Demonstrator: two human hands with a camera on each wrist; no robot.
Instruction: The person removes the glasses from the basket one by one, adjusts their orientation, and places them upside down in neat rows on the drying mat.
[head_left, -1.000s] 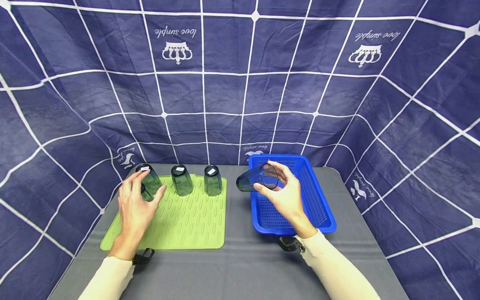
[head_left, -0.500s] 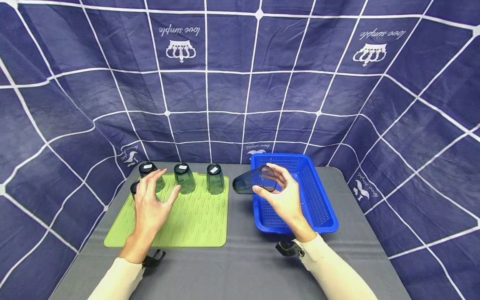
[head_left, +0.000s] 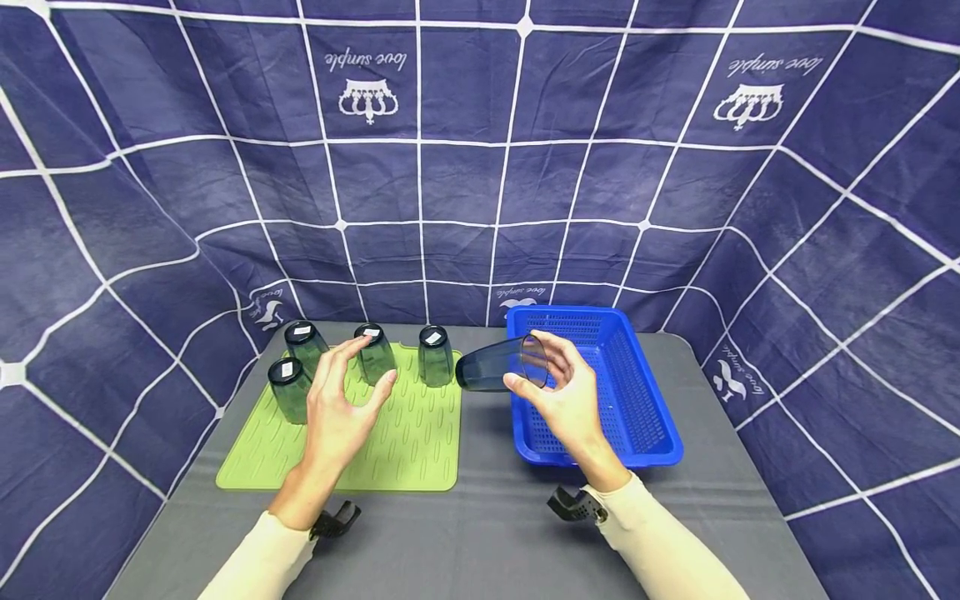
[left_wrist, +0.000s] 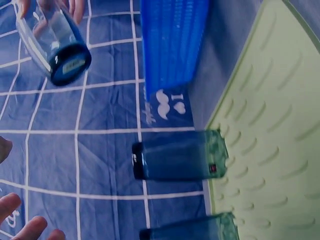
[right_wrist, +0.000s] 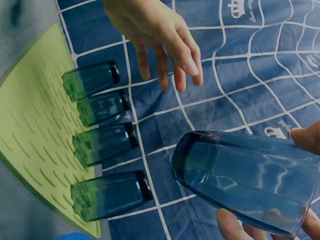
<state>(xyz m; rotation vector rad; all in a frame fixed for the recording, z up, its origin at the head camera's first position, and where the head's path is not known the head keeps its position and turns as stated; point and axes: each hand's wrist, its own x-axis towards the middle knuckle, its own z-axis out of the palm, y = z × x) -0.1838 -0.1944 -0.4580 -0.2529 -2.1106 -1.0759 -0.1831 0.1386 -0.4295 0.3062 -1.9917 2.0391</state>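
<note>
My right hand (head_left: 568,398) holds a tinted drinking glass (head_left: 489,367) near its rim, thumb on one side and fingers on the other. The glass lies almost level in the air, its base pointing left, by the left side of the blue basket (head_left: 670,429). Over the green mat (head_left: 408,446) hovers my left hand (head_left: 336,421), thumb and fingers spread apart with nothing between them. Several similar glasses stand upside down on the mat, among them a front-left glass (head_left: 289,392) and a back-right glass (head_left: 434,358). The left hand partly hides the mat.
A grey cloth-covered table (head_left: 465,542) lies under everything. The blue perforated basket stands to the right of the mat. Dark blue gridded fabric (head_left: 457,183) hangs behind and on both sides. Each wrist wears a black strap-on mount (head_left: 335,521).
My left hand has moved right, away from the left-hand glasses, uncovering the front-left one. The held glass has shifted slightly left within the view, still in my right hand.
</note>
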